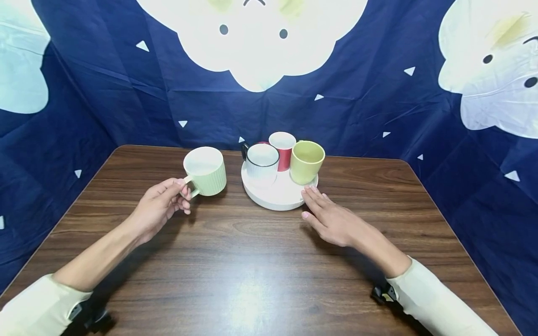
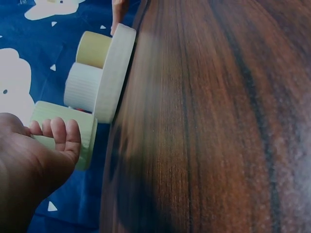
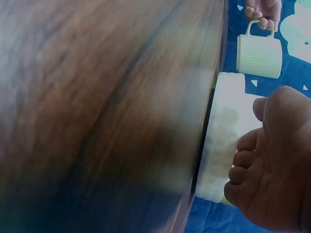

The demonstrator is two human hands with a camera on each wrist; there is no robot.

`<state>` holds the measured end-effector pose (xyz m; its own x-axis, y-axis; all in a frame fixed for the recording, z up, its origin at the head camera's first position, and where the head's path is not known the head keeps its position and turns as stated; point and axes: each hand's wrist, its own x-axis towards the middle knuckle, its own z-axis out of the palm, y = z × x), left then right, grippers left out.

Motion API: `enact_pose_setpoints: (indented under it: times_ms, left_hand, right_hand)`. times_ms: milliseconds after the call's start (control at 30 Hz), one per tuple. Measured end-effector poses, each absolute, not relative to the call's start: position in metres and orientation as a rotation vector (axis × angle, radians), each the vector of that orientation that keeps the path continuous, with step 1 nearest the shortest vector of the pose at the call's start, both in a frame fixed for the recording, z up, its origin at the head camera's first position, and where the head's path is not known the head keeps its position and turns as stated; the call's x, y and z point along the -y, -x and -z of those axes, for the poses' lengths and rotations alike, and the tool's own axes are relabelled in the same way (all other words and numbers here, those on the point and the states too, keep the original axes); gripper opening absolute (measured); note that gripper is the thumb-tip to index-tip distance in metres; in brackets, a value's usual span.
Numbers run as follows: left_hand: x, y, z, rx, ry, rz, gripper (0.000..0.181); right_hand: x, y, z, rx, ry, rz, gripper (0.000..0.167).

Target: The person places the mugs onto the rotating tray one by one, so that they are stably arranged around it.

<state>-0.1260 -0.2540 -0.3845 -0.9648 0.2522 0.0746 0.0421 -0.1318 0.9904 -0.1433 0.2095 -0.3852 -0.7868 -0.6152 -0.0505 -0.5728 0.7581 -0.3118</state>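
Observation:
My left hand point(image 1: 157, 207) pinches the handle of a pale green ribbed mug point(image 1: 211, 177), held upright left of a round white tray point(image 1: 273, 201). In the right wrist view, a gap shows between this mug point(image 3: 259, 56) and the tabletop. On the tray stand a white ribbed mug point(image 1: 259, 171) with a black rim and handle, a red cup point(image 1: 285, 160) with a pale inside, and a yellow-green cup point(image 1: 303, 169). With fingers extended, my right hand point(image 1: 336, 221) is at the tray's right front rim; whether it touches is hard to tell.
Everything stands over a brown wood-grain table point(image 1: 235, 261) with rounded far corners. Close behind its back edge hangs a dark blue cloth point(image 1: 357, 126) with white clouds and triangles, which continues along both sides.

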Motion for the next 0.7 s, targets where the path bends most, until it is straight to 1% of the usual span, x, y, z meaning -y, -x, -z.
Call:
enact_pose_setpoints:
  times_ms: [700]
  left_hand:
    - [0.250,0.123,0.380,-1.943,-0.400,-2.250,0.028]
  right_hand:
    - [-0.201,0.132,0.384,-2.798,0.997,0.437,0.069]
